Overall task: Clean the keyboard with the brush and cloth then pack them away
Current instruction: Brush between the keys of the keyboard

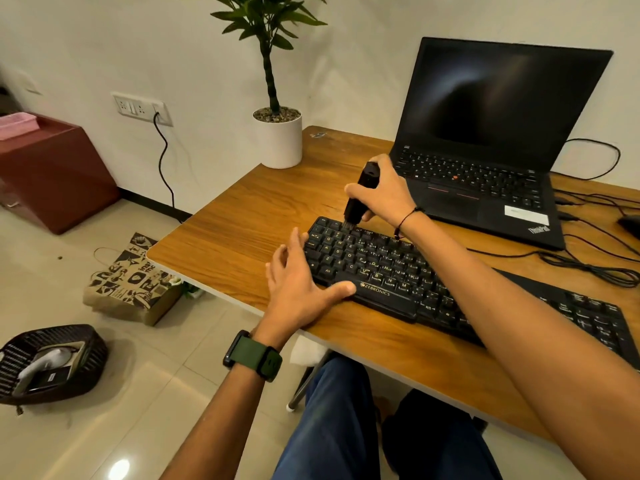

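Two hands: your right (382,194) grips the light, stiff black plastic brush (362,194) mid-body; left (301,282), fingers spread, steadies the black keyboard (381,271).

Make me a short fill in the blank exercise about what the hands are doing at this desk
1. The right hand grips the ____.
2. The brush bristles touch the keyboard's ____ row.
3. The left hand rests on the keyboard's ____ end.
4. The laptop screen is ____.

Missing words: brush; top; left; dark
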